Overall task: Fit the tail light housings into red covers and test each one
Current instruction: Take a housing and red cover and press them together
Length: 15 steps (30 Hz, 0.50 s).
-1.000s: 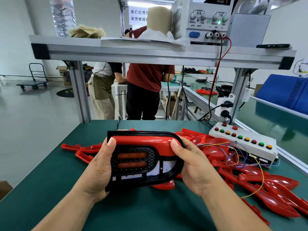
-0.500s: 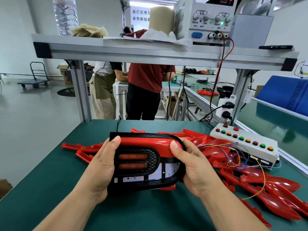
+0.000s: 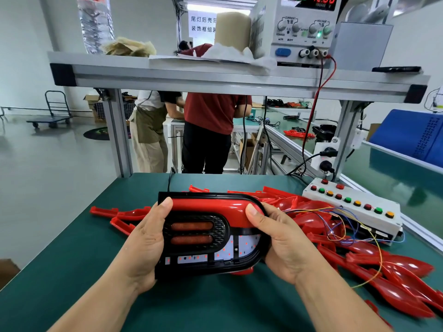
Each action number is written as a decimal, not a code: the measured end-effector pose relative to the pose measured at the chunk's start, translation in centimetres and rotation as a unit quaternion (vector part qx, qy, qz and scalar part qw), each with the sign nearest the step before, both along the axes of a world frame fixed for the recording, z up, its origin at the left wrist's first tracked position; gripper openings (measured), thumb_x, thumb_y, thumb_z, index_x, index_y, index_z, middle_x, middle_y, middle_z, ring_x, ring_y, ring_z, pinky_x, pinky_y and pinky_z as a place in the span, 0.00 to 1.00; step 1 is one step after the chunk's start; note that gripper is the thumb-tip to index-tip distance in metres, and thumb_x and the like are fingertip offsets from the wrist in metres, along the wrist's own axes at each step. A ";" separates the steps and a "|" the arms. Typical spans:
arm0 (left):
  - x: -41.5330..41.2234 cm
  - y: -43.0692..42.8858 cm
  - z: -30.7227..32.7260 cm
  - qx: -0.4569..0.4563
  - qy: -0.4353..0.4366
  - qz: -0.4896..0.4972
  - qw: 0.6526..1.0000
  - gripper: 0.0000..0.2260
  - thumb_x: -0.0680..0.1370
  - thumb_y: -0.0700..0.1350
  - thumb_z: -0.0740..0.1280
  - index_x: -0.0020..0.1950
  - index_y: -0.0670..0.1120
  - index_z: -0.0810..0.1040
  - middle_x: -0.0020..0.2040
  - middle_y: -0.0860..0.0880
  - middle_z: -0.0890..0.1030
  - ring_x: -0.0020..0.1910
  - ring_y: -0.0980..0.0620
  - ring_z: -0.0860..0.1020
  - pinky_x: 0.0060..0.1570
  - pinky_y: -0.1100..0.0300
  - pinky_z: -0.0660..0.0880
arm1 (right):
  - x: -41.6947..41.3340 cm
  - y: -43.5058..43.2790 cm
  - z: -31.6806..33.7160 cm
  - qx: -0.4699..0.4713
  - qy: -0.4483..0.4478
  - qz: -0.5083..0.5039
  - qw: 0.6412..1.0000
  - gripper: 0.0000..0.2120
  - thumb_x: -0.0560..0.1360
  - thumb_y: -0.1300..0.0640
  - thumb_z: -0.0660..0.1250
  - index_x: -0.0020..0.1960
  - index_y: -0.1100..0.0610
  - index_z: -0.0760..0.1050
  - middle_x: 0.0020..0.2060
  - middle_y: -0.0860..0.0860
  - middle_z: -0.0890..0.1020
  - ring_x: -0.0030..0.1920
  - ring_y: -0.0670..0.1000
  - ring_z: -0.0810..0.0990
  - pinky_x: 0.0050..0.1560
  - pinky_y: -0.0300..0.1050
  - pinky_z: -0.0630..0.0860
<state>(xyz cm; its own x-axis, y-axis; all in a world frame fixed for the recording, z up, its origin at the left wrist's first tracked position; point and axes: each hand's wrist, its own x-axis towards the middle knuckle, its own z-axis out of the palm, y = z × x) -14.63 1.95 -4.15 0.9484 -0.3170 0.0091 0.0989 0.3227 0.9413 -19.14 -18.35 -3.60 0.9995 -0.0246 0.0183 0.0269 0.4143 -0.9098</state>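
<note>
The person at the bench held one tail light housing (image 3: 219, 227) up in front of them, just above the green mat (image 3: 72, 271), its face turned toward them. The left hand (image 3: 143, 240) gripped its nine o'clock end, fingers wrapped behind and the thumb laid on the glossy red cover (image 3: 211, 207) that ran along the top edge. The right hand (image 3: 280, 243) gripped the three o'clock end the same way, its thumb pressed on the cover's rounded corner. Inside the black frame sat a honeycomb grille with two amber-red bars, and below it, toward five o'clock, a white board (image 3: 248, 246) dotted with small red points.

From the housing, a heap of loose red covers (image 3: 388, 279) spread across the mat from two o'clock round to four, with a few more out at ten o'clock. Thin coloured wires (image 3: 335, 227) trailed over the heap at three o'clock toward a white button box (image 3: 354, 207) at two o'clock, with red, green and amber buttons on it. High at one o'clock, on the aluminium shelf (image 3: 215, 77), stood a power supply (image 3: 299, 29); its red display read 12.00. At twelve o'clock, beyond the bench, two people stood at another table.
</note>
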 end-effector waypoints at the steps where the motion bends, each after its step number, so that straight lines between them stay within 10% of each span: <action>1: 0.0 0.0 0.0 0.003 -0.001 -0.003 1.000 0.27 0.65 0.65 0.66 0.51 0.45 0.85 0.49 0.35 0.84 0.46 0.36 0.84 0.37 0.50 0.82 | -0.1 -0.2 0.0 -0.001 0.002 0.011 1.000 0.27 0.66 0.54 0.74 0.61 0.65 0.77 0.56 0.67 0.81 0.58 0.67 0.79 0.64 0.66 0.72; 15: -0.5 0.3 0.9 0.029 0.003 -0.015 0.999 0.29 0.62 0.63 0.70 0.55 0.45 0.82 0.48 0.35 0.84 0.44 0.35 0.84 0.35 0.50 0.81 | 0.0 0.3 0.1 0.014 0.002 -0.021 1.000 0.24 0.61 0.57 0.75 0.55 0.63 0.80 0.48 0.61 0.84 0.46 0.57 0.83 0.57 0.55 0.78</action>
